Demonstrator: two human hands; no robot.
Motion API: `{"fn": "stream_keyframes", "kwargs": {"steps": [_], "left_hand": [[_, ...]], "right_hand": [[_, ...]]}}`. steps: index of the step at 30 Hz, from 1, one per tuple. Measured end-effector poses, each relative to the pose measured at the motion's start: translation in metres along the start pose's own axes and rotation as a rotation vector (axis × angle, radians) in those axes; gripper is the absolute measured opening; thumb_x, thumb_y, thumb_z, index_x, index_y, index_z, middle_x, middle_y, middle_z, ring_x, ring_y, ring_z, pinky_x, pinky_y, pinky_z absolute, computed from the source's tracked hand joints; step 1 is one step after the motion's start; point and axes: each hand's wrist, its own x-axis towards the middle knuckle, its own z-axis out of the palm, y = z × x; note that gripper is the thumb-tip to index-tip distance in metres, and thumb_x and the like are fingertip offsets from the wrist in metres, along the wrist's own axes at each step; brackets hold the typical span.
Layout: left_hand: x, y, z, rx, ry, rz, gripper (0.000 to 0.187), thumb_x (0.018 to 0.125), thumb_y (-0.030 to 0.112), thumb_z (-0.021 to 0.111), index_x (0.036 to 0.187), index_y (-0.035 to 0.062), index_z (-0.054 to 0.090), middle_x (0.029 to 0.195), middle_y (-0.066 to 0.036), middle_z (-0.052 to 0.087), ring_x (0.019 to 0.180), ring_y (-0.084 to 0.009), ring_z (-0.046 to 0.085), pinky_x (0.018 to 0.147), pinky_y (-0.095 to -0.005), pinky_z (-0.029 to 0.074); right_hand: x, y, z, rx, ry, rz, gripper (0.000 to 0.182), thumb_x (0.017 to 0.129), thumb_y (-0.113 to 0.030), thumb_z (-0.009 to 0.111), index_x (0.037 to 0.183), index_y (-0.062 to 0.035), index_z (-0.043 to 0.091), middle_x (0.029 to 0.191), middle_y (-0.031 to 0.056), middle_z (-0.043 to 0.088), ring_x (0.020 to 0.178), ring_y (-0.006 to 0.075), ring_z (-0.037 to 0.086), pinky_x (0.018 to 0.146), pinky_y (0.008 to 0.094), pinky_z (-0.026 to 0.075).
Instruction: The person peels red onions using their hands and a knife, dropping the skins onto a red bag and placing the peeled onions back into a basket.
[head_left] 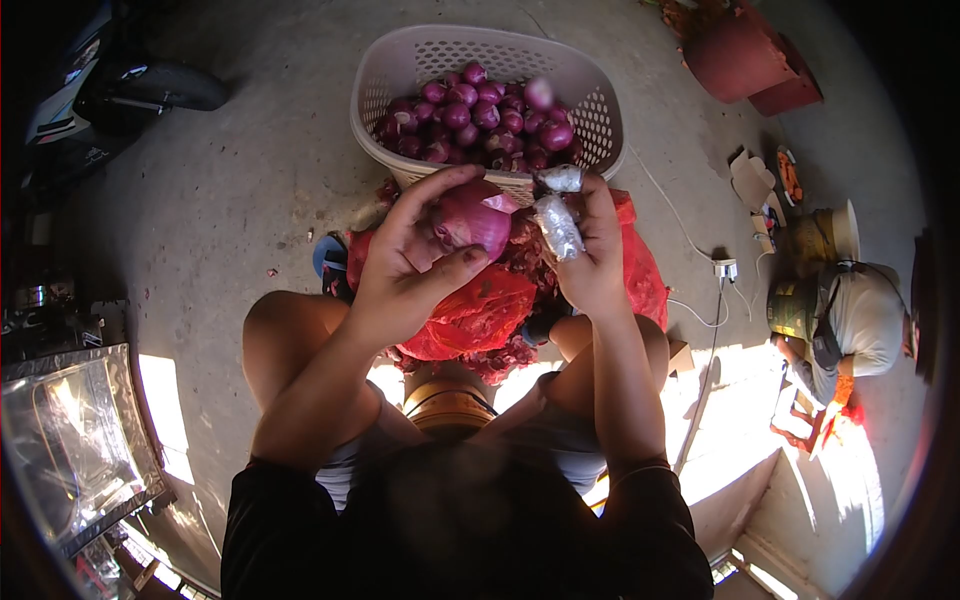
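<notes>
A large red onion (474, 218) rests in my left hand (405, 255), whose fingers and thumb curve around it, with part of its pale surface showing on the upper right. Just to the right of it is my right hand (592, 245). Its thumb and forefinger are wrapped in shiny silvery wrap (559, 228) and the fingers curl in; anything between them is hidden. Below both hands, a red mesh bag (475, 315) and loose onion skins (500, 360) lie between my legs. Beyond my hands, a beige plastic basket (370, 105) holds several purple onions (485, 115).
I sit on a yellowish bucket (448, 405). Another person (865, 320) sits at right near a red mesh bag (840, 420). A socket block (724, 268) with cables lies on the floor. Reddish tubs (735, 55) stand at upper right, a motorcycle (120, 100) at upper left.
</notes>
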Motion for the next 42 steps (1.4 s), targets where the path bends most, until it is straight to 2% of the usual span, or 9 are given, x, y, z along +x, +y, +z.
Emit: {"fn": "stream_keyframes", "kwargs": {"steps": [5,11,12,18,22,34,37,40,42], "left_hand": [[0.0,0.003,-0.004,0.061,0.005,-0.007,0.064,0.077,-0.008,0.06,0.133,0.0002,0.03,0.13,-0.012,0.039,0.115,-0.0191,0.046,0.095,-0.0321,0.041],[0.0,0.004,-0.008,0.158,-0.052,-0.075,0.068,0.073,-0.01,0.061,0.133,-0.0003,0.031,0.129,-0.011,0.04,0.113,-0.0167,0.047,0.093,-0.0301,0.044],[-0.001,0.002,-0.007,0.169,-0.033,-0.057,0.069,0.073,-0.011,0.062,0.133,-0.0004,0.031,0.129,-0.011,0.04,0.112,-0.0165,0.047,0.093,-0.03,0.044],[-0.002,-0.006,-0.004,0.245,0.079,-0.038,0.068,0.069,-0.008,0.067,0.13,-0.0001,0.036,0.127,-0.01,0.04,0.111,-0.0166,0.048,0.093,-0.03,0.045],[-0.002,-0.003,-0.003,0.271,0.081,-0.084,0.068,0.071,-0.008,0.067,0.131,-0.0026,0.034,0.124,-0.012,0.046,0.112,-0.0173,0.048,0.095,-0.0316,0.042],[-0.001,0.004,-0.006,0.611,-0.006,0.138,0.067,0.063,-0.006,0.07,0.124,0.0021,0.043,0.126,-0.011,0.042,0.116,-0.0213,0.045,0.099,-0.0341,0.038],[0.0,-0.002,-0.004,0.521,0.044,0.266,0.065,0.063,-0.009,0.068,0.122,0.0029,0.043,0.123,-0.011,0.043,0.114,-0.0218,0.046,0.097,-0.0335,0.039],[0.0,-0.002,-0.008,0.472,0.057,0.277,0.07,0.065,-0.013,0.067,0.125,0.003,0.034,0.129,-0.013,0.036,0.115,-0.021,0.043,0.093,-0.0326,0.043],[0.001,-0.001,-0.005,0.271,0.066,0.232,0.066,0.069,-0.011,0.065,0.125,0.0029,0.034,0.124,-0.012,0.04,0.114,-0.0204,0.045,0.094,-0.0327,0.042]], "right_hand": [[-0.003,-0.005,-0.006,0.12,-0.124,-0.023,0.044,0.087,0.001,0.051,0.125,-0.0026,0.031,0.113,0.0101,0.051,0.095,0.0144,0.056,0.082,0.0268,0.044],[-0.007,-0.005,-0.001,-0.068,-0.304,-0.001,0.049,0.085,0.001,0.054,0.126,-0.0012,0.028,0.111,0.0124,0.052,0.097,0.0167,0.056,0.083,0.0287,0.043],[-0.006,0.0,0.004,-0.064,-0.27,-0.065,0.046,0.085,0.001,0.055,0.124,-0.0007,0.031,0.104,0.0117,0.056,0.095,0.015,0.057,0.082,0.0274,0.043],[-0.007,-0.004,0.003,-0.125,-0.254,-0.016,0.037,0.083,0.002,0.057,0.115,0.0007,0.039,0.092,0.0096,0.061,0.092,0.0142,0.059,0.078,0.0258,0.044],[-0.008,0.005,0.0,-0.192,-0.218,-0.088,0.035,0.081,0.005,0.057,0.112,0.0004,0.042,0.099,0.0107,0.06,0.093,0.0151,0.059,0.079,0.0258,0.045],[-0.001,0.002,0.0,-0.03,-0.005,-0.048,0.029,0.086,0.004,0.051,0.113,-0.0008,0.041,0.1,0.0064,0.055,0.092,0.012,0.056,0.081,0.0242,0.044],[0.001,0.004,-0.005,0.015,0.024,-0.02,0.029,0.086,0.004,0.051,0.113,-0.0012,0.041,0.099,0.0055,0.055,0.09,0.0106,0.056,0.079,0.0229,0.044],[0.0,0.002,-0.007,0.042,0.021,0.01,0.029,0.086,0.005,0.05,0.112,-0.0015,0.041,0.099,0.0047,0.054,0.088,0.0091,0.055,0.076,0.0219,0.043],[-0.001,0.001,-0.006,0.046,-0.002,0.005,0.029,0.085,0.006,0.051,0.112,-0.0015,0.041,0.099,0.0046,0.054,0.087,0.0087,0.055,0.075,0.0218,0.043]]}}
